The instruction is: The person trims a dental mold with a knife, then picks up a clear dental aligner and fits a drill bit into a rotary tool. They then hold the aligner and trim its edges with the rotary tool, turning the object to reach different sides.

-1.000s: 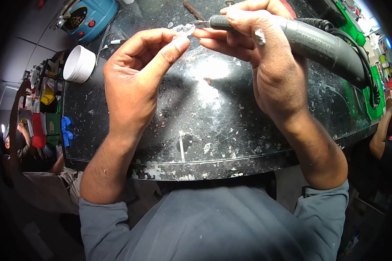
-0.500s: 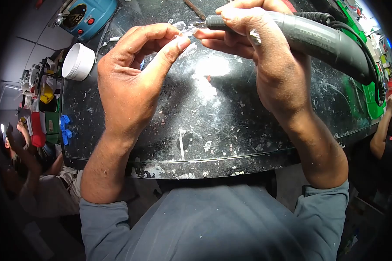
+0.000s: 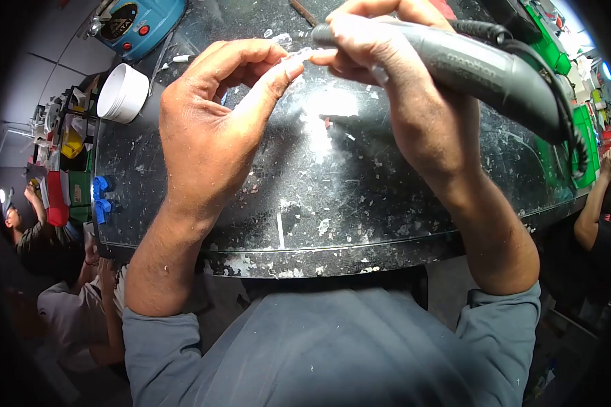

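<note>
Between thumb and fingertips, my left hand [image 3: 214, 129] pinches a small clear piece [image 3: 300, 54] near the top centre. My right hand [image 3: 421, 88] is wrapped round a thick black rotary handpiece [image 3: 478, 64], whose narrow tip points left at the clear piece. Fingertips of my right hand touch or nearly touch that piece. More clear material [image 3: 280, 39] shows just behind my left fingertips. Whether the tip of the handpiece touches the piece is too small to tell.
On the speckled black table [image 3: 305, 203] are a white tub [image 3: 123, 93], blue scraps [image 3: 101, 199] and a brown stick [image 3: 305, 12]. A blue machine [image 3: 132, 30] stands at the back left, green trays [image 3: 584, 142] at the right. Other people [image 3: 20, 217] are at the left and right edges.
My right hand and the handpiece have shifted slightly left, and the cable hangs lower. My left hand has moved a little right with the clear piece. People at the left have changed posture.
</note>
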`<state>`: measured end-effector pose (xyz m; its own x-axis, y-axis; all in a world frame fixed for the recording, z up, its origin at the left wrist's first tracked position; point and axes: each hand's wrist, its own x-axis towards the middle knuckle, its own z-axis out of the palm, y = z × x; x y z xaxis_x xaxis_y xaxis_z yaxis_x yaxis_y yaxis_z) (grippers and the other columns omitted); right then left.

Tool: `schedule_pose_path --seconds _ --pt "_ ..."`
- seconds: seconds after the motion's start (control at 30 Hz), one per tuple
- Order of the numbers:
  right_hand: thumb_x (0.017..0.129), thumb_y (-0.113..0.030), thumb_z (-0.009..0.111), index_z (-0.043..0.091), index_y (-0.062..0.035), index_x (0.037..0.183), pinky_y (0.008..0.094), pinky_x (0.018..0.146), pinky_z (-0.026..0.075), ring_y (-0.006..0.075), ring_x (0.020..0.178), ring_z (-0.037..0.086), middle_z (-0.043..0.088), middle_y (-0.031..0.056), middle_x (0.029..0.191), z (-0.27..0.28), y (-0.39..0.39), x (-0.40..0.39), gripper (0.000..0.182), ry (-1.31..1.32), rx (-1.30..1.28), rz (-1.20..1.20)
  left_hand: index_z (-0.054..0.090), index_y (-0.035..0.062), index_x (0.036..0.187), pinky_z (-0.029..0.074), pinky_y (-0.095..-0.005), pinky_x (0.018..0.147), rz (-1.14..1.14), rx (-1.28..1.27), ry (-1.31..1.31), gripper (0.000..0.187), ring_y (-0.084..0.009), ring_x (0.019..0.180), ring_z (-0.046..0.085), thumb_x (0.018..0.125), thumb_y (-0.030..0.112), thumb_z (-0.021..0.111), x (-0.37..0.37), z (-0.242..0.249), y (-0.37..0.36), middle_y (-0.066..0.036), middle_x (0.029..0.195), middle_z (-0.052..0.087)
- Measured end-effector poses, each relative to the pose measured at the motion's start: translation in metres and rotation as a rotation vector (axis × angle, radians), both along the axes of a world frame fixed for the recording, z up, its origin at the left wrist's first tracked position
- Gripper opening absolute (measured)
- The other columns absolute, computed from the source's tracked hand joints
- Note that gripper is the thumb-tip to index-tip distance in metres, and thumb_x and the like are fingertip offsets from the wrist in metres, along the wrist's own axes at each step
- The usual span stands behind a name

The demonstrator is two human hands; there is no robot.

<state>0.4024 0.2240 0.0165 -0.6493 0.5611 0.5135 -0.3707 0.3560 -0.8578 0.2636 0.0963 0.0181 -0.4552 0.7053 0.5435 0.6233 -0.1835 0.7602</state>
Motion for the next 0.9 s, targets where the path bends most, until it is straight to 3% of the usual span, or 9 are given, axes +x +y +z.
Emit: schedule_pose_path --seconds 0.1,0.17,0.27,0.3,0.37,0.4,0.6,0.73,0.9 --pt "0.096 -0.001 0.06 0.068 0.0056 0.103 0.0266 0.081 0.052 0.0137 0.092 0.065 0.066 0.0121 0.103 0.002 0.01 -0.008 0.012 0.147 0.222 0.004 0.07 -0.0025 0.105 0.052 -0.024 0.089 -0.051 -0.134 -0.025 0.016 -0.011 0.095 0.065 0.089 -0.003 0.07 0.0 0.005 -0.004 -0.006 0.102 0.069" --pt "0.092 -0.001 0.065 0.066 0.0073 0.105 0.0313 0.08 0.055 0.0203 0.092 0.067 0.064 0.0156 0.108 0.013 0.032 -0.002 0.016 0.099 0.962 -0.048 0.069 -0.0028 0.107 0.051 -0.024 0.089 -0.096 -0.136 -0.05 0.017 -0.0108 0.097 0.065 0.09 -0.001 0.07 -0.001 0.004 -0.004 -0.006 0.103 0.069" --pt "0.092 -0.001 0.066 0.063 0.0068 0.112 0.029 0.077 0.056 0.0173 0.091 0.066 0.062 0.012 0.11 -0.006 0.013 -0.011 0.022 0.085 0.098 0.134 0.068 -0.0028 0.109 0.051 -0.0242 0.09 -0.134 -0.098 -0.122 0.019 -0.0113 0.098 0.065 0.09 -0.001 0.07 0.0 0.003 -0.003 -0.007 0.105 0.069" --pt "0.092 -0.006 0.068 0.062 -0.0009 0.115 0.026 0.071 0.055 0.013 0.087 0.065 0.062 0.0076 0.107 0.016 -0.011 -0.01 0.024 -0.042 0.207 -0.178 0.068 -0.0028 0.109 0.051 -0.0242 0.09 -0.133 -0.091 -0.122 0.019 -0.0113 0.098 0.065 0.09 -0.001 0.07 0.001 0.005 -0.002 -0.007 0.105 0.069" --pt "0.091 -0.01 0.071 0.061 -0.0104 0.117 0.0234 0.066 0.052 0.0113 0.083 0.064 0.063 0.0041 0.104 0.031 -0.007 0.001 0.028 -0.15 -0.661 0.091 0.07 -0.0023 0.1 0.052 -0.0237 0.084 -0.151 -0.021 -0.328 0.015 -0.0093 0.09 0.066 0.087 0.003 0.075 0.004 0.01 0.002 -0.005 0.096 0.072" --pt "0.091 -0.013 0.072 0.059 -0.0181 0.118 0.0205 0.063 0.049 0.0101 0.083 0.064 0.063 0.0019 0.1 0.034 0.01 0.01 0.031 -0.037 -0.763 0.575 0.07 -0.0035 0.102 0.054 -0.0247 0.085 -0.213 -0.045 -0.351 0.016 -0.0121 0.092 0.069 0.088 0.002 0.074 -0.007 0.007 0.0 -0.008 0.097 0.073" --pt "0.089 0.0 0.07 0.058 -0.0025 0.119 0.0331 0.089 0.057 0.0211 0.097 0.07 0.067 0.0085 0.102 0.008 0.013 -0.003 0.033 0.096 -0.794 0.116 0.07 -0.0043 0.105 0.059 -0.0259 0.085 -0.243 0.003 -0.272 0.019 -0.0176 0.093 0.072 0.087 -0.001 0.073 -0.017 0.005 -0.003 -0.012 0.099 0.073" --pt "0.093 -0.008 0.068 0.059 -0.0025 0.12 0.0342 0.091 0.055 0.0185 0.098 0.067 0.067 0.0094 0.107 0.006 0.019 -0.005 0.029 0.16 -0.686 0.094 0.072 -0.003 0.104 0.058 -0.0246 0.084 -0.197 0.082 -0.126 0.019 -0.0153 0.092 0.071 0.085 -0.004 0.074 -0.021 0.002 -0.002 -0.01 0.099 0.072" --pt "0.095 -0.011 0.064 0.063 0.0002 0.113 0.0271 0.085 0.05 0.0129 0.092 0.065 0.067 0.0083 0.103 0.005 0.008 -0.004 0.021 0.177 -0.018 -0.111 0.072 -0.0023 0.106 0.055 -0.0261 0.089 -0.138 0.053 -0.051 0.022 -0.015 0.095 0.069 0.085 -0.006 0.072 -0.023 0.001 -0.004 -0.01 0.1 0.072"
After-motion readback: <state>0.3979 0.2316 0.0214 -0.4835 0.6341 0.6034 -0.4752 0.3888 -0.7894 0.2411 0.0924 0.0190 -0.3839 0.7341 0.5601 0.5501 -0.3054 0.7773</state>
